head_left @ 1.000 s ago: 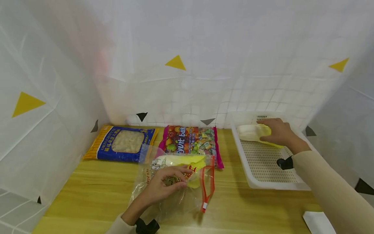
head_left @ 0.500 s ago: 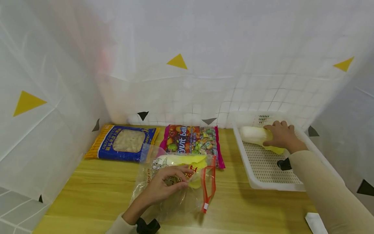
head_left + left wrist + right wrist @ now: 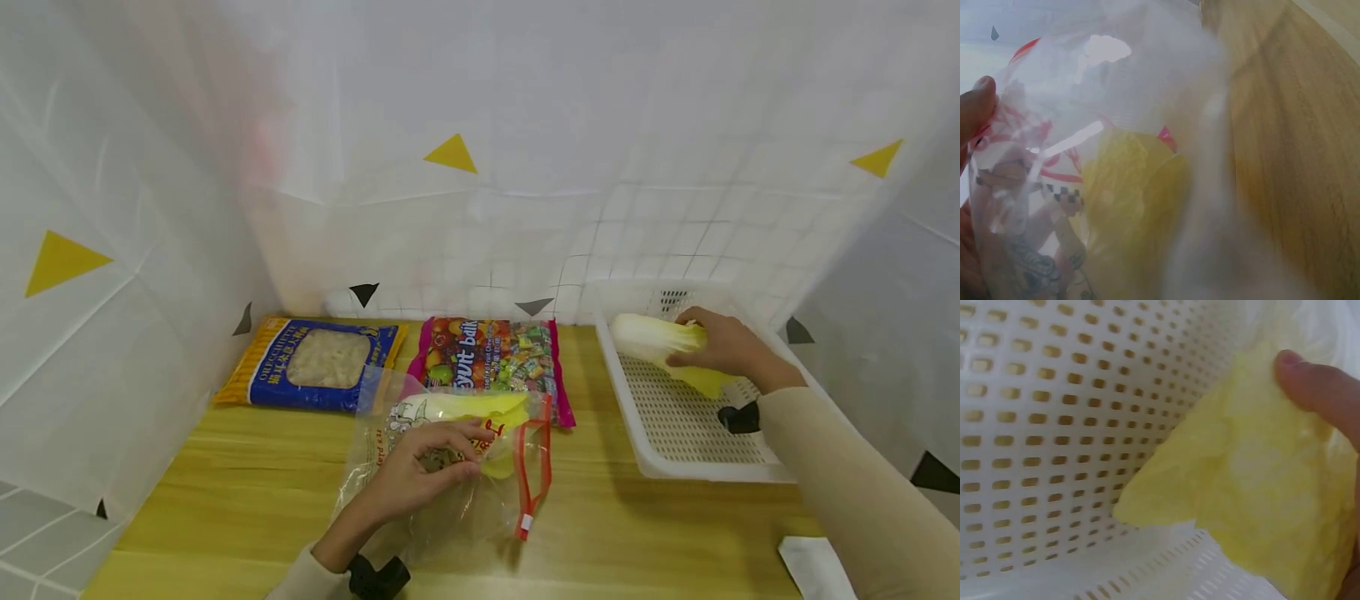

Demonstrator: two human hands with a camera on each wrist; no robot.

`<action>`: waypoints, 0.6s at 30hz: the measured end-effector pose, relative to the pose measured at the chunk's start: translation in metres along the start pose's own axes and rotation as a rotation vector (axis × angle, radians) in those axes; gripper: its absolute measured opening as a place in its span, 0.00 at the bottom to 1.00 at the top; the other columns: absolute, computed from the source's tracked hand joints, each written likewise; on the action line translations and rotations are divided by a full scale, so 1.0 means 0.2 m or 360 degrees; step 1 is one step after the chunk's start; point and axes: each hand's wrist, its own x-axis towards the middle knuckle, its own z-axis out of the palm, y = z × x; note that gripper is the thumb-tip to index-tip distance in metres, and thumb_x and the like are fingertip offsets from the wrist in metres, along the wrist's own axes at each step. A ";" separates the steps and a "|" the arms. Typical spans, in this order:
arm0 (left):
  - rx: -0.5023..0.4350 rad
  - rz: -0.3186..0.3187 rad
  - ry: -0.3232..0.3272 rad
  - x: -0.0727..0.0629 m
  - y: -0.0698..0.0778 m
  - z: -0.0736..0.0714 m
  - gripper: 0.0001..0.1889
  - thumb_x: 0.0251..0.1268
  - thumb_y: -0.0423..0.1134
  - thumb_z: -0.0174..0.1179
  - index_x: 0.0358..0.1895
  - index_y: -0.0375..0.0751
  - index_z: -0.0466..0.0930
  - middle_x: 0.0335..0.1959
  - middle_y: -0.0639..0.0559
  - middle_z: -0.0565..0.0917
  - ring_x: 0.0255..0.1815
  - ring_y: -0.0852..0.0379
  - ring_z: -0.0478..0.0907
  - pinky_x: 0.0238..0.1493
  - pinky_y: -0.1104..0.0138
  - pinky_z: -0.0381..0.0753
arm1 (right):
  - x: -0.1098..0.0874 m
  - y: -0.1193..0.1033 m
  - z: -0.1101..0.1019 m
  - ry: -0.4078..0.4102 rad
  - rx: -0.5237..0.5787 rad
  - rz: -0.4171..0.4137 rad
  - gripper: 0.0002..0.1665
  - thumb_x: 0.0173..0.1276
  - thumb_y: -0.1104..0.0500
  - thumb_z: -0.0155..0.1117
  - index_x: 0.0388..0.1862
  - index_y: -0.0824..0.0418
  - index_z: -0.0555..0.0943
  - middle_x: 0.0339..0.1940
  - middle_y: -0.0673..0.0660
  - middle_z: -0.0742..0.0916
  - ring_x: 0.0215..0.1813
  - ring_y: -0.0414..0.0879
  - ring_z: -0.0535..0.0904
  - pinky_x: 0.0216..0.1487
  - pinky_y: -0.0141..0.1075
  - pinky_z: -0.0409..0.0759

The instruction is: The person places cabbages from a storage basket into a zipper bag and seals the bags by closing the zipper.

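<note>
Cabbage (image 3: pixel 637 335): inside the white basket (image 3: pixel 712 470), grasped by your right hand (image 3: pixel 727 342); more yellow leaf shows than half a second ago, suggesting an adjusted, seemingly sound hold. Zip bag (image 3: pixel 480 510): clear, second cabbage (image 3: pixel 504 408) within, film apparently pinched by your left hand (image 3: pixel 416 471). Beyond: pasta packet (image 3: pixel 322 362), sweets packet (image 3: pixel 487 354).

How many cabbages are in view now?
2: one cabbage in the zip bag, the other cabbage in the basket, gripped by the right hand. Others could be hidden in the zip bag.

White sheets (image 3: pixel 570 92) walling the wooden table (image 3: pixel 615 529) suggest a booth-like workspace.
</note>
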 end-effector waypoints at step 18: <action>-0.0109 -0.0005 -0.0035 0.00 0.00 -0.06 0.03 0.72 0.32 0.61 0.41 0.43 0.85 0.61 0.46 0.85 0.70 0.41 0.76 0.71 0.53 0.74 | -0.22 -0.16 -0.21 0.0257 0.0231 0.0056 0.47 0.62 0.36 0.73 0.76 0.50 0.71 0.74 0.73 0.73 0.66 0.71 0.73 0.54 0.65 0.77</action>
